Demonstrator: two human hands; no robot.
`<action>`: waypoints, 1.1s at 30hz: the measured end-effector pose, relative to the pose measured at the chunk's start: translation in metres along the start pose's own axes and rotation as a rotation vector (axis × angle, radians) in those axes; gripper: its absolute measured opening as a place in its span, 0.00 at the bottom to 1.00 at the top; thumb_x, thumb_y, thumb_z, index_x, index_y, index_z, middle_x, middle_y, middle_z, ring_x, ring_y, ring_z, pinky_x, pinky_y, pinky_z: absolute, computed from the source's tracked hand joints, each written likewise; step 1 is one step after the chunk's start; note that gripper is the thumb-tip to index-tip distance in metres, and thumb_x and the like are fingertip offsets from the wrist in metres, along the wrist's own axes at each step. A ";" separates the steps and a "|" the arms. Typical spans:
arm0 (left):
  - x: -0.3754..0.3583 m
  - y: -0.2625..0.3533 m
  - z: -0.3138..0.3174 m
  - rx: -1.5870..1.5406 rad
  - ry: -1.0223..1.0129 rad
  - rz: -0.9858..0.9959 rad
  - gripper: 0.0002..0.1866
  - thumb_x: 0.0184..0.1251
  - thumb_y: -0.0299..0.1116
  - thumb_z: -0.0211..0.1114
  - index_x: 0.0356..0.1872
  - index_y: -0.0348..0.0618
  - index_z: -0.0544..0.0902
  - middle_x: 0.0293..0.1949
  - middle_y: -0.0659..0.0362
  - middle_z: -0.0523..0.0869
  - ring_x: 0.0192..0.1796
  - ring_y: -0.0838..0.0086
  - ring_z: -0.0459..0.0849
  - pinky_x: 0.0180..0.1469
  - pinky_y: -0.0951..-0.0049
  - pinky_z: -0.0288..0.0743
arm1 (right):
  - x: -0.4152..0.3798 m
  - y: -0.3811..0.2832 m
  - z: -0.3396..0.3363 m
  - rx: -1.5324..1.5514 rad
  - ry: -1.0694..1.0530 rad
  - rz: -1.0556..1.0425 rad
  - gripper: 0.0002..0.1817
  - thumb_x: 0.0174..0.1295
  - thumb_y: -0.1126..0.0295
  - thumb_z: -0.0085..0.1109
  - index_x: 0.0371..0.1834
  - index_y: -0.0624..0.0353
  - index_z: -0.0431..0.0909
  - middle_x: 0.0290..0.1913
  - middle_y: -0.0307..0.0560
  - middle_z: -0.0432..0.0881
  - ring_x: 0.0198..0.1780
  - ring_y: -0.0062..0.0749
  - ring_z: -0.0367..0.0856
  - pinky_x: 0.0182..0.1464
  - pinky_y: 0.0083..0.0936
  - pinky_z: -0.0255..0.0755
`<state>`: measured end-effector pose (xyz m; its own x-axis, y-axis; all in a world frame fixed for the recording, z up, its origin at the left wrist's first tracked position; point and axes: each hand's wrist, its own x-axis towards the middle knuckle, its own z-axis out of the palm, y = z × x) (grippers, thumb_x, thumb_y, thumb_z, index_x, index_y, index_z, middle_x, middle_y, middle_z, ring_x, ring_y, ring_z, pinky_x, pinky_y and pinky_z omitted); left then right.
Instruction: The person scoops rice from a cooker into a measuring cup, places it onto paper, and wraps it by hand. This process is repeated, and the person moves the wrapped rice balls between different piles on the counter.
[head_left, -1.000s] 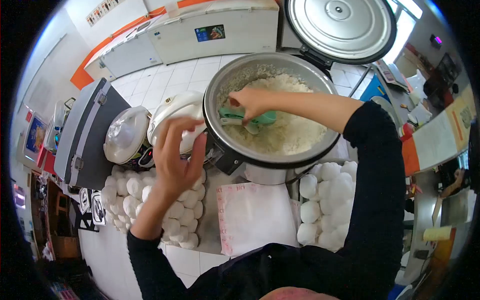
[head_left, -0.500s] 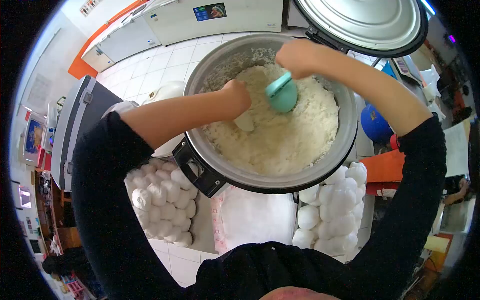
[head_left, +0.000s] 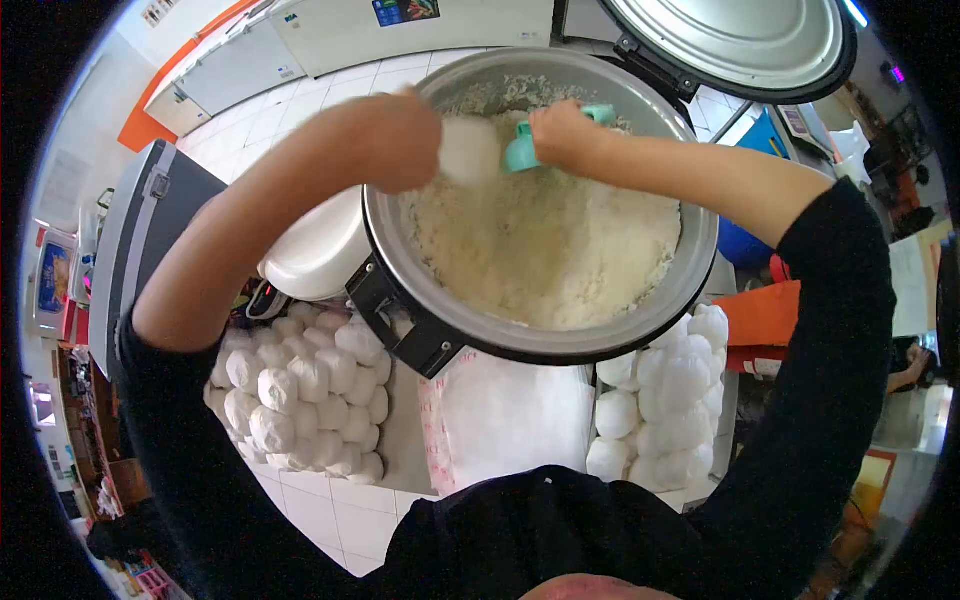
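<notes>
A large pot (head_left: 697, 262) full of cooked white rice (head_left: 560, 265) stands in front of me. My left hand (head_left: 405, 140), closed around a pale rice paddle (head_left: 470, 150), is over the pot's left rim; the paddle is smeared by motion. My right hand (head_left: 565, 138) grips a teal scoop (head_left: 521, 152) above the far part of the rice. The scoop is turned sideways, its bowl toward the paddle, and the fingers partly hide it.
White rounded bundles (head_left: 310, 385) are piled at the left, and more white bundles (head_left: 665, 410) at the right. Between them lies a stack of white sheets (head_left: 515, 415). The pot's raised lid (head_left: 745, 40) is at the back right. A grey cooler (head_left: 155, 240) stands left.
My left hand has moved up and left with the paddle, out toward the rim. My right hand has shifted slightly down and tipped the scoop sideways. The view has shifted a little.
</notes>
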<state>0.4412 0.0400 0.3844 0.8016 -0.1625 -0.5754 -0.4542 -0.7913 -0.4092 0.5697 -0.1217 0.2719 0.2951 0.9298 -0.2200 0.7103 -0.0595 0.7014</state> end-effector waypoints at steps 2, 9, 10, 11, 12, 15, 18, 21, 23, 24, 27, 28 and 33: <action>-0.047 -0.005 0.017 -0.310 0.459 -0.190 0.13 0.60 0.26 0.50 0.44 0.28 0.70 0.46 0.40 0.76 0.50 0.50 0.76 0.56 0.60 0.69 | 0.000 -0.023 0.008 -0.091 0.041 0.004 0.04 0.45 0.68 0.62 0.25 0.51 0.83 0.29 0.42 0.83 0.36 0.39 0.83 0.29 0.39 0.76; -0.185 0.060 0.098 -1.477 1.275 -0.582 0.19 0.66 0.28 0.52 0.56 0.31 0.67 0.22 0.65 0.69 0.21 0.88 0.62 0.20 0.86 0.51 | -0.011 -0.034 -0.005 0.389 -0.205 -0.085 0.05 0.40 0.72 0.58 0.21 0.59 0.82 0.27 0.50 0.82 0.32 0.43 0.82 0.29 0.35 0.76; -0.199 0.070 0.120 -1.526 1.365 -0.645 0.19 0.66 0.29 0.52 0.56 0.30 0.67 0.21 0.64 0.69 0.18 0.89 0.61 0.18 0.86 0.49 | -0.013 -0.041 -0.008 0.473 -0.264 -0.060 0.07 0.39 0.71 0.57 0.21 0.60 0.82 0.27 0.51 0.82 0.32 0.45 0.82 0.30 0.36 0.76; -0.209 0.077 0.142 -1.569 1.465 -0.707 0.19 0.66 0.30 0.52 0.55 0.30 0.68 0.20 0.64 0.69 0.16 0.89 0.59 0.16 0.87 0.46 | -0.014 -0.041 -0.021 0.458 -0.267 -0.059 0.07 0.39 0.71 0.57 0.21 0.60 0.82 0.27 0.51 0.82 0.32 0.45 0.82 0.30 0.36 0.76; -0.220 0.083 0.157 -1.579 1.466 -0.707 0.19 0.66 0.30 0.52 0.55 0.30 0.68 0.20 0.64 0.69 0.16 0.89 0.59 0.16 0.87 0.46 | -0.019 -0.046 -0.038 0.503 -0.330 -0.084 0.08 0.38 0.71 0.56 0.22 0.61 0.82 0.27 0.53 0.82 0.33 0.47 0.82 0.30 0.38 0.75; -0.235 0.104 0.184 -1.946 1.471 -0.541 0.19 0.68 0.36 0.48 0.50 0.29 0.69 0.19 0.64 0.68 0.13 0.89 0.56 0.13 0.87 0.44 | -0.026 -0.051 -0.070 0.535 -0.411 -0.109 0.10 0.38 0.70 0.55 0.22 0.62 0.81 0.28 0.55 0.82 0.33 0.49 0.81 0.31 0.40 0.75; -0.231 0.127 0.193 -2.141 1.367 -0.640 0.18 0.70 0.40 0.46 0.46 0.33 0.71 0.16 0.66 0.65 0.12 0.89 0.54 0.12 0.86 0.44 | -0.047 -0.053 -0.082 0.599 -0.413 -0.061 0.12 0.41 0.68 0.53 0.23 0.64 0.81 0.30 0.58 0.81 0.34 0.51 0.81 0.33 0.42 0.74; -0.215 0.136 0.189 -2.243 1.280 -0.546 0.15 0.70 0.40 0.47 0.41 0.36 0.71 0.17 0.65 0.66 0.13 0.88 0.54 0.12 0.87 0.45 | -0.082 -0.050 -0.098 0.713 -0.373 0.026 0.14 0.49 0.65 0.50 0.26 0.65 0.80 0.28 0.61 0.80 0.33 0.55 0.79 0.35 0.44 0.74; -0.197 0.137 0.178 -2.387 1.204 -0.465 0.14 0.71 0.39 0.46 0.40 0.37 0.71 0.16 0.64 0.66 0.12 0.87 0.55 0.13 0.87 0.47 | -0.102 -0.040 -0.107 0.740 -0.334 0.076 0.15 0.53 0.63 0.49 0.26 0.66 0.78 0.26 0.63 0.79 0.32 0.58 0.78 0.36 0.44 0.73; -0.188 0.135 0.171 -2.423 1.162 -0.375 0.13 0.71 0.39 0.46 0.40 0.38 0.71 0.16 0.64 0.67 0.12 0.87 0.55 0.13 0.87 0.47 | -0.110 -0.037 -0.108 0.768 -0.275 0.085 0.16 0.53 0.62 0.49 0.29 0.66 0.78 0.26 0.63 0.78 0.32 0.58 0.78 0.37 0.45 0.72; -0.165 0.129 0.143 -2.369 1.008 -0.165 0.13 0.72 0.38 0.43 0.39 0.39 0.70 0.16 0.63 0.66 0.12 0.87 0.57 0.13 0.86 0.48 | -0.125 -0.022 -0.099 0.842 -0.170 0.100 0.15 0.54 0.62 0.50 0.30 0.66 0.77 0.24 0.62 0.78 0.30 0.54 0.78 0.34 0.44 0.71; -0.156 0.128 0.136 -2.365 0.986 -0.166 0.14 0.71 0.40 0.45 0.42 0.39 0.71 0.16 0.64 0.67 0.11 0.85 0.56 0.11 0.85 0.49 | -0.128 -0.018 -0.093 0.894 -0.133 0.089 0.15 0.54 0.63 0.51 0.30 0.66 0.77 0.22 0.59 0.78 0.27 0.50 0.79 0.31 0.42 0.71; -0.121 0.125 0.106 -2.406 0.863 -0.007 0.13 0.72 0.40 0.44 0.40 0.40 0.71 0.16 0.67 0.64 0.12 0.86 0.55 0.12 0.85 0.48 | -0.138 0.011 -0.086 1.709 -0.357 0.435 0.15 0.60 0.60 0.51 0.35 0.62 0.76 0.19 0.42 0.70 0.18 0.26 0.71 0.19 0.24 0.65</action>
<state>0.2465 0.0230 0.3277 0.9702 0.2263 -0.0870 0.0206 0.2807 0.9596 0.4817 -0.2199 0.3679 0.5662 0.6455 -0.5126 0.2897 -0.7380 -0.6094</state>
